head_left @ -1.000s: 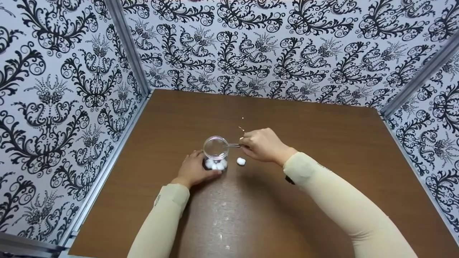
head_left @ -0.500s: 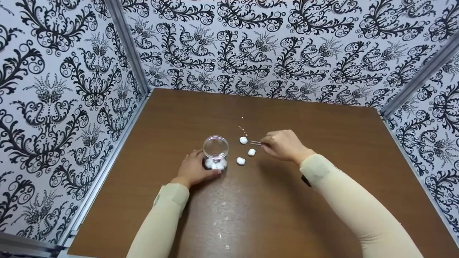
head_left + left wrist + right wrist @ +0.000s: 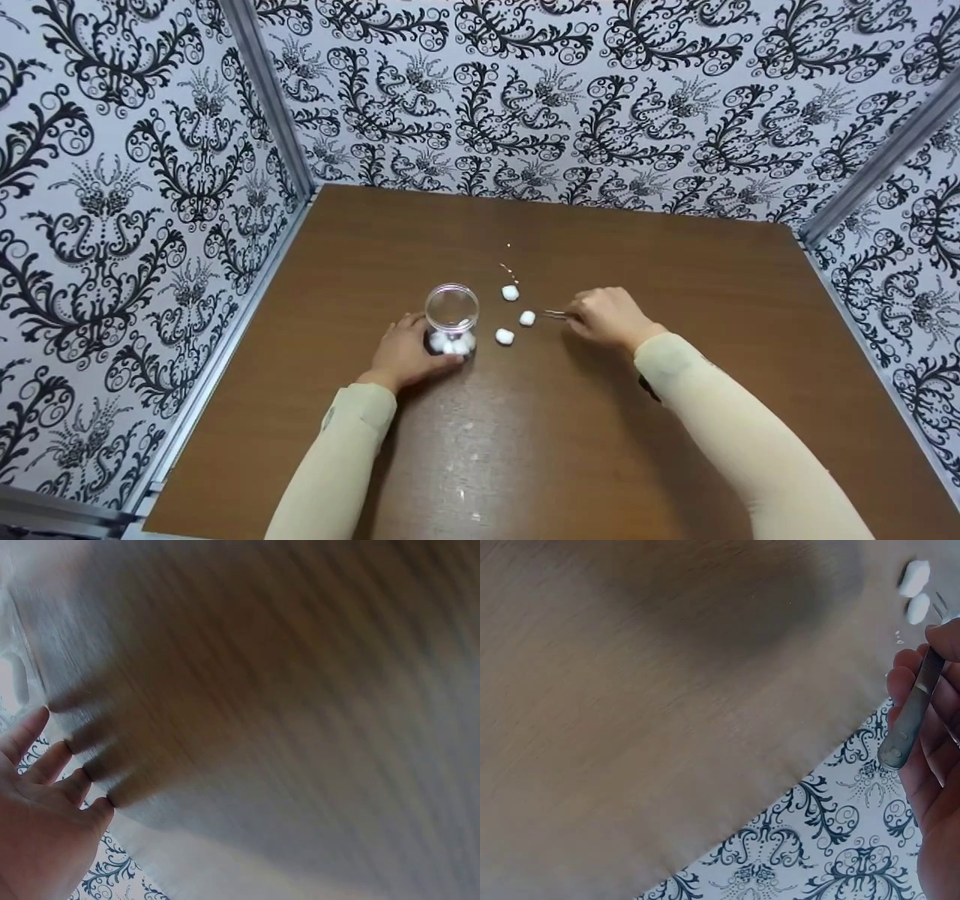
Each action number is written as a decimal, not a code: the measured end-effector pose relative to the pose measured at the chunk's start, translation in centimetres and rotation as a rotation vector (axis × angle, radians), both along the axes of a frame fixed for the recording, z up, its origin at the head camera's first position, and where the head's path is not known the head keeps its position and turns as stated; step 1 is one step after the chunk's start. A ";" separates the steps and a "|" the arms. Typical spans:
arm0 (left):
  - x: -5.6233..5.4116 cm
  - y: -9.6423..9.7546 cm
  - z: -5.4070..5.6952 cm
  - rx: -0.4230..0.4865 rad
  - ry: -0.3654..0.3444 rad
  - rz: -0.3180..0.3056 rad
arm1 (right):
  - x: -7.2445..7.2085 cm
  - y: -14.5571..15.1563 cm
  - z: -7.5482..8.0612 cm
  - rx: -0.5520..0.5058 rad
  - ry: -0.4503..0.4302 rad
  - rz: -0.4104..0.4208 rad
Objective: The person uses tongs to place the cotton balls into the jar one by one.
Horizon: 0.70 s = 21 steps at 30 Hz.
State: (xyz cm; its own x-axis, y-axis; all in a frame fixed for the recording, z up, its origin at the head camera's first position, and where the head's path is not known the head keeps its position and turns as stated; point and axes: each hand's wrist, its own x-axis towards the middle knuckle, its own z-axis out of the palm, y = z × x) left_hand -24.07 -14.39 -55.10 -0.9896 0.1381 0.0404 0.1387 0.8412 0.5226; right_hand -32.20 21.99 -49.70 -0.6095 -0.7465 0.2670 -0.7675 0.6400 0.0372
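Observation:
My left hand (image 3: 409,352) grips a clear jar (image 3: 452,286) from its left side, thumb in front and fingers behind. Several white cotton balls (image 3: 451,345) lie inside the jar. In the left wrist view, the fingers (image 3: 56,761) of that hand come down beside the jar's wall. Metal tweezers (image 3: 556,314) are pinched between the thumb and fingers of my right hand (image 3: 611,316), their tips pointing left with nothing between them. Just left of the tips sits a cotton ball (image 3: 527,319); a second ball (image 3: 510,292) lies farther back, and a third ball (image 3: 505,337) nearer the front.
The jar and loose balls stand on a brown wooden table (image 3: 660,255). Small pale specks (image 3: 510,271) dot the surface behind the balls. Patterned walls (image 3: 555,105) with metal posts (image 3: 274,97) enclose the table at the back and sides.
My right hand has drawn the tweezers rightward from the jar's rim, then slightly toward the front. Two cotton balls that were out of sight now show on the table. The left hand stays put.

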 end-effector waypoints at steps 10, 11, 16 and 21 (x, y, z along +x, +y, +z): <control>0.0 0.0 0.0 0.000 -0.003 -0.003 | 0.0 -0.4 0.0 0.030 0.001 0.006; 0.0 0.0 0.0 0.000 -0.002 -0.002 | 0.0 -0.4 0.0 0.031 0.002 0.005; -0.1 -0.1 -0.2 -0.002 -0.003 0.001 | 0.0 -0.5 -0.1 0.039 0.005 0.003; -0.1 -0.1 -0.2 0.001 -0.003 -0.002 | 0.0 -0.8 -0.3 0.061 0.009 0.008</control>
State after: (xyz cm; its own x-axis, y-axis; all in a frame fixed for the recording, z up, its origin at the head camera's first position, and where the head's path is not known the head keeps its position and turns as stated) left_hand -24.18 -14.51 -55.34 -0.9895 0.1398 0.0378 0.1388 0.8402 0.5242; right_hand -32.24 21.18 -49.98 -0.6012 -0.7663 0.2265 -0.7720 0.6302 0.0830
